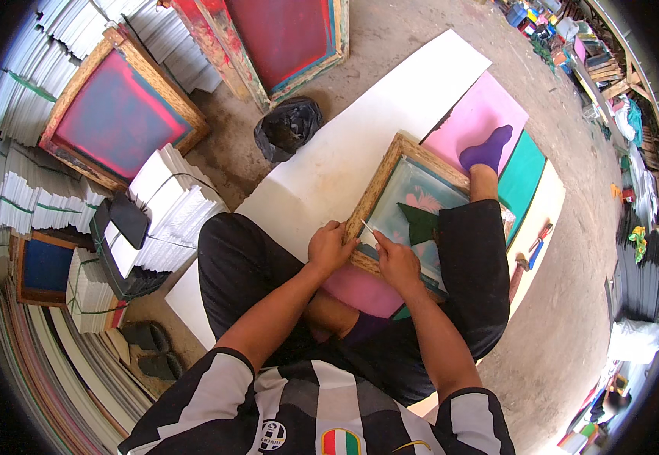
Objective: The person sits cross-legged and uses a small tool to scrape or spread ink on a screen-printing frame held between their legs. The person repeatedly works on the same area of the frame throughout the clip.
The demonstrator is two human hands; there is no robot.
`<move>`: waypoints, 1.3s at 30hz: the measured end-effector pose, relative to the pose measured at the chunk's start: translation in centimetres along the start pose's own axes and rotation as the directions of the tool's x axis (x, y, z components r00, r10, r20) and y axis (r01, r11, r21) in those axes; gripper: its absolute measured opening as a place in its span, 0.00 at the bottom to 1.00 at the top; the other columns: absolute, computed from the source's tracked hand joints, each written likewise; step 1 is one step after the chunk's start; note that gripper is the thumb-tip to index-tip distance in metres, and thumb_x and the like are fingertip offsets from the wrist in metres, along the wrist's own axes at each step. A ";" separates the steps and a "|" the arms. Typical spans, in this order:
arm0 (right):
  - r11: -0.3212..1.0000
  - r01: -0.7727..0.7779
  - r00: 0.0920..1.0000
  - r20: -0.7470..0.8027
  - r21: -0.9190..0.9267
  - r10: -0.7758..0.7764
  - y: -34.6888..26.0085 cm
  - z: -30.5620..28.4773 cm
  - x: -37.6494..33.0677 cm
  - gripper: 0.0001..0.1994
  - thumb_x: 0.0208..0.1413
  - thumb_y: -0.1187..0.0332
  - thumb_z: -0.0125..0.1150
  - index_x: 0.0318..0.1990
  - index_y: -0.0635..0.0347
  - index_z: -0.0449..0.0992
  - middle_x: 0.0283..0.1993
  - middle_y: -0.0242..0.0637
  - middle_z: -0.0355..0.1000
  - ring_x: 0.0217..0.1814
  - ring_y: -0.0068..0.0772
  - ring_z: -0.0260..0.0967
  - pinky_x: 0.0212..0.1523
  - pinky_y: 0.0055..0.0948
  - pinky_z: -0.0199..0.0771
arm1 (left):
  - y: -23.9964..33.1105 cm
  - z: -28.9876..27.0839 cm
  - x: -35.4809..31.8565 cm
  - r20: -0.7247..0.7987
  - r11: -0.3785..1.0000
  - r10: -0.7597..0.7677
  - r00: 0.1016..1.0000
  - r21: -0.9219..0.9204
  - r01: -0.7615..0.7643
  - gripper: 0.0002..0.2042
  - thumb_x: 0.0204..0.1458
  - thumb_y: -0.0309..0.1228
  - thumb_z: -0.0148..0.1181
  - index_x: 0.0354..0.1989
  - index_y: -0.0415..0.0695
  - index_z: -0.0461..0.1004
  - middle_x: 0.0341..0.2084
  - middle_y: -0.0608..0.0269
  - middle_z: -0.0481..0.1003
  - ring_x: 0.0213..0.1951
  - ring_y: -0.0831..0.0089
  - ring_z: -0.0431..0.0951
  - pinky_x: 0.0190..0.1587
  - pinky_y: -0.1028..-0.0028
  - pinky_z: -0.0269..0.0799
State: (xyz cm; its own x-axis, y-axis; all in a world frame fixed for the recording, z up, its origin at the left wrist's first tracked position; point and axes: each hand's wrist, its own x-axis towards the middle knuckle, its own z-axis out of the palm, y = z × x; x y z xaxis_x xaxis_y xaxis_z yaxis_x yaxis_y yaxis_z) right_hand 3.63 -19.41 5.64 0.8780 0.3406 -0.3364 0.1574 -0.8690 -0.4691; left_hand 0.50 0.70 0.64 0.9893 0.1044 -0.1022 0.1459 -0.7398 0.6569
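A screen-printing frame (378, 179) with wooden sides and pale mesh lies tilted between my bent legs. My left hand (331, 247) is closed on its near left side, fingers curled at the wood. Over the mesh, just to the right, my right hand (398, 265) grips a thin, light-coloured tool (368, 226), whose tip points toward the left side of the frame; its exact kind is unclear. A dark green piece of sheet (418, 223) rests on the mesh beside a faint pink print. My right leg covers part of the frame's right side.
White, pink and green sheets (519, 168) lie under me. At right are tools with red and blue handles (539, 244). A black plastic bag (289, 127), larger screen frames (121, 106), tied paper stacks (178, 205) and dark sandals (147, 337) stand or lie leftward.
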 end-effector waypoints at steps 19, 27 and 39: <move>0.997 0.030 0.998 0.058 -0.064 -0.027 0.0 -0.1 0.6 0.21 0.65 0.62 0.56 0.66 0.38 0.73 0.40 0.54 0.79 0.41 0.61 0.78 0.43 0.54 0.78 | 0.6 -0.1 0.0 -0.043 1.000 -0.006 0.999 0.027 0.007 0.22 0.50 0.40 0.69 0.48 0.37 0.79 0.36 0.50 0.77 0.40 0.49 0.80 0.44 0.56 0.76; 0.833 0.244 0.970 -0.110 0.496 -0.219 4.7 3.4 2.6 0.19 0.67 0.64 0.54 0.65 0.40 0.74 0.48 0.50 0.80 0.41 0.60 0.79 0.46 0.51 0.78 | 1.1 -0.5 -0.1 -0.030 0.999 0.000 1.000 0.049 0.001 0.21 0.50 0.41 0.69 0.48 0.38 0.80 0.37 0.50 0.77 0.40 0.49 0.80 0.44 0.55 0.76; 0.842 0.032 0.997 0.046 0.538 -0.067 3.8 2.4 2.4 0.18 0.68 0.61 0.56 0.63 0.42 0.76 0.57 0.53 0.77 0.57 0.54 0.77 0.58 0.42 0.74 | 0.5 0.1 -0.2 -0.028 0.999 -0.008 1.000 0.038 0.009 0.24 0.50 0.43 0.70 0.49 0.38 0.79 0.39 0.49 0.77 0.43 0.49 0.80 0.47 0.56 0.76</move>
State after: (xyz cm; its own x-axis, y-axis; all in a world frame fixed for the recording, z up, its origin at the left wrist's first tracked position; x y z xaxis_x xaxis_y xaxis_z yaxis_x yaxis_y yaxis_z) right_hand 5.28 -21.06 1.12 0.8439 0.4144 -0.3409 -0.0825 -0.5275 -0.8455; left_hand 0.35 0.18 0.91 0.9878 0.1294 -0.0863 0.1548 -0.7634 0.6272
